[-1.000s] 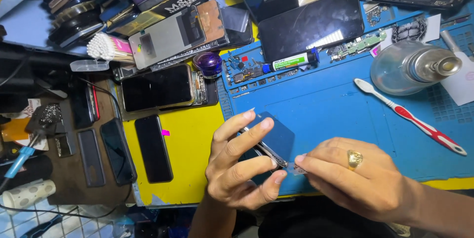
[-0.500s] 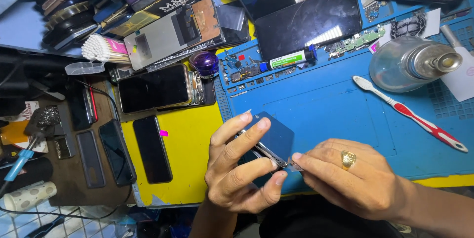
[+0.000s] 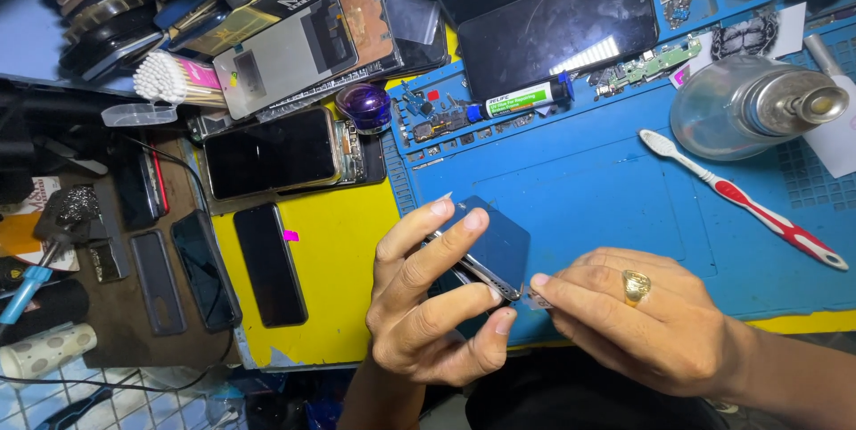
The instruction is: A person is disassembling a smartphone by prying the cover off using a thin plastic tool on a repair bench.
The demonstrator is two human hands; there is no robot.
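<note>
The left hand [image 3: 428, 305] is gripping a dark blue phone [image 3: 490, 243] edge-up over the near edge of the blue repair mat [image 3: 580, 189], while the right hand [image 3: 642, 323] is pinching a tiny tray-like part [image 3: 538, 299] at the phone's lower edge. Forcing it in crooked could bend or jam it; the red-and-white toothbrush [image 3: 740, 202] is lying farther right.

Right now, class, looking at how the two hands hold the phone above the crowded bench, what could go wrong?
1. The left hand pinches the dark phone by its edges above the blue mat; it could slip.
2. The right hand holds a tiny part at the phone's edge; dropped, it may be lost among the clutter.
3. The metal dispenser bottle stands nearby; an elbow could knock it.
</note>
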